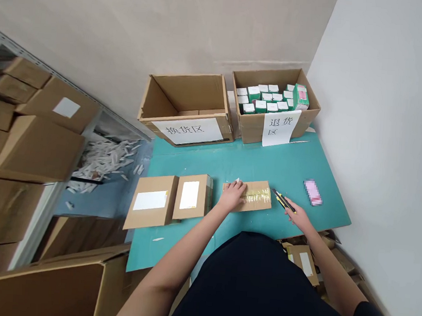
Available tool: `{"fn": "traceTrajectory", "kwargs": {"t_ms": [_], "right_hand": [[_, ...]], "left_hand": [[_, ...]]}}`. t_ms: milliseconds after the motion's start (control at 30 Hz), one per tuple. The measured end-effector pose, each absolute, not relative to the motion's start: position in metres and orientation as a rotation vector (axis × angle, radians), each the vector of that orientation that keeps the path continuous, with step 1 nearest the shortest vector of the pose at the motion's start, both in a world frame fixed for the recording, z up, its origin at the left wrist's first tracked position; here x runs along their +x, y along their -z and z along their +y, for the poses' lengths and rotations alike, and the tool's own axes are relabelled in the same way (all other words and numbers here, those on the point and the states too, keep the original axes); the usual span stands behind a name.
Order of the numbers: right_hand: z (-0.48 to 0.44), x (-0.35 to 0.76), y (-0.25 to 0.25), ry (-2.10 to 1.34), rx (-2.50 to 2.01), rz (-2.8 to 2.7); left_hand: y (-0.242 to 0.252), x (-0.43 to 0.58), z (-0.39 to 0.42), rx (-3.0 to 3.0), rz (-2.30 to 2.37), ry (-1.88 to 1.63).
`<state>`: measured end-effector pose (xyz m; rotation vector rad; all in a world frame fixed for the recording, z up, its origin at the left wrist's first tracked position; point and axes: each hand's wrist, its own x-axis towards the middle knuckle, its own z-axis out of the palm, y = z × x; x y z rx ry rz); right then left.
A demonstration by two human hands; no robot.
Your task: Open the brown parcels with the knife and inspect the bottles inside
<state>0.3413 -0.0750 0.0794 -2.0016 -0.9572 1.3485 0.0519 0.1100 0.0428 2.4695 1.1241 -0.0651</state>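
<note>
A small taped cardboard box (257, 204) lies flat on the green table (210, 164). My left hand (233, 195) rests on its left part, fingers stretched over the top. Clear, yellowish tape runs along the box and over its right end. In my right hand (297, 215) is a black and yellow utility knife (283, 200), its tip pointing up and left, close beside the box's right end. Whether the blade touches the box I cannot tell. Left of my left hand stand two labelled cardboard boxes, a smaller one (201, 196) and a larger one (159, 214).
At the back stand a large open carton (184, 122) with a sign and another carton (251, 132) holding several green-and-white boxes. A pink, blurred-out object (313, 192) lies at the right. Stacked boxes (40, 147) fill a shelf at left; an open carton (113, 286) stands front left.
</note>
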Motion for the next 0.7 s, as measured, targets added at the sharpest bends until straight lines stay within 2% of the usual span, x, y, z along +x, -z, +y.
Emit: {"fn": "traceTrajectory", "kwargs": {"t_ms": [700], "right_hand": [[-0.057,0.344,-0.072,-1.425,-1.973,-0.937]], "left_hand": [[-0.028,0.045,0.113,2.383,1.077,0.003]]}}
